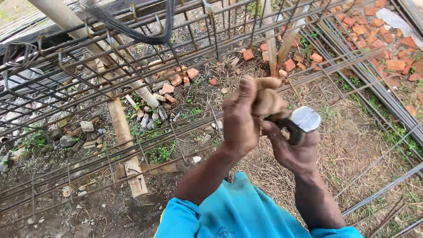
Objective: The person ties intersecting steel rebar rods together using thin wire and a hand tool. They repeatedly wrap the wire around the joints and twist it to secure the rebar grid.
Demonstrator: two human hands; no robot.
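My left hand (241,115) is closed around the long steel bars of a rebar cage (132,145), at a joint where a thin binding wire (216,121) sticks out. My right hand (293,147) sits just to the right, touching the left, and grips a short tool with a shiny round metal end (305,119). Both hands are held over the cage's upper bars. Blue sleeves cover my upper arms at the bottom edge. The tool's working tip is hidden behind my fingers.
A bundle of thin dark wire (132,31) hangs over the cage at the top. Broken red bricks (365,31) lie at the upper right and middle. A wooden plank (125,145) and stones lie on the dirt beneath. Loose steel bars (383,105) run along the right.
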